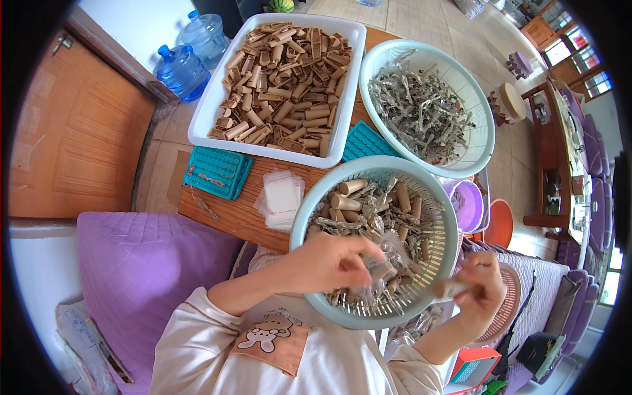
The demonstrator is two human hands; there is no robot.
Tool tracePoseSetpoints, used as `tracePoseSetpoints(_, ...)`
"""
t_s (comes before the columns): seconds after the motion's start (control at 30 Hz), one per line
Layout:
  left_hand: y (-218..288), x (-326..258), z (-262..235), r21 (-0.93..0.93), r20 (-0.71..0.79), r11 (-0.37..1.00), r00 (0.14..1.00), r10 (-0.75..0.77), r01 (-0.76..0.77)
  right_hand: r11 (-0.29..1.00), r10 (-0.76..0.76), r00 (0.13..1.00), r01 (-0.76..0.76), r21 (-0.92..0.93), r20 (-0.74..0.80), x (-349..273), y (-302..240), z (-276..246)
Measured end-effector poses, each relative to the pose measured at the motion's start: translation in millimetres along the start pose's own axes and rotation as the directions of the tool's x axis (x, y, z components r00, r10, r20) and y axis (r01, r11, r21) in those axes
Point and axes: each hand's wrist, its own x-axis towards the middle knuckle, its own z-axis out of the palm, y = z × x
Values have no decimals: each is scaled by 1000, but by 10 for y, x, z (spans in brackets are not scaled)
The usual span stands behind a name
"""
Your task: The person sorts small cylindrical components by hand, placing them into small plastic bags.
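My left hand [336,262] is over a grey-green plastic basket [308,217], its fingers closed on a crinkled clear plastic bag [390,253]. My right hand [482,284] is just past the basket's right rim, pinching a small brown piece [449,288] blurred by motion. Inside the basket lie brown tube-shaped pieces [353,186] mixed with twisted strands in clear wrapping [368,299]. A white tray [197,125] farther off is heaped with hollow brown half-tube pieces [283,85].
A pale green basket [484,125] of wrapped strands stands at the far right. Teal ridged trays [217,172] and small clear bags [283,194] lie on the wooden table [247,224]. A purple bucket [466,204] is right of the basket, a purple quilted seat [145,276] left.
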Motion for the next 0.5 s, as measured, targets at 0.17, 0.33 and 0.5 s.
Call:
tracePoseSetpoints(0.17, 56, -61, 11, 383, -386, 924, 910, 152, 7, 928, 163, 929, -259, -268, -333, 125, -160, 382)
tracePoseSetpoints(0.33, 88, -70, 48, 545, -445, 837, 865, 233, 55, 908, 16, 950, -145, -393, -312, 140, -128, 509)
tracePoseSetpoints(0.5, 111, -87, 92, 631, -439, 773, 851, 289, 62, 935, 45, 931, -167, -314, -363, 154, -218, 594)
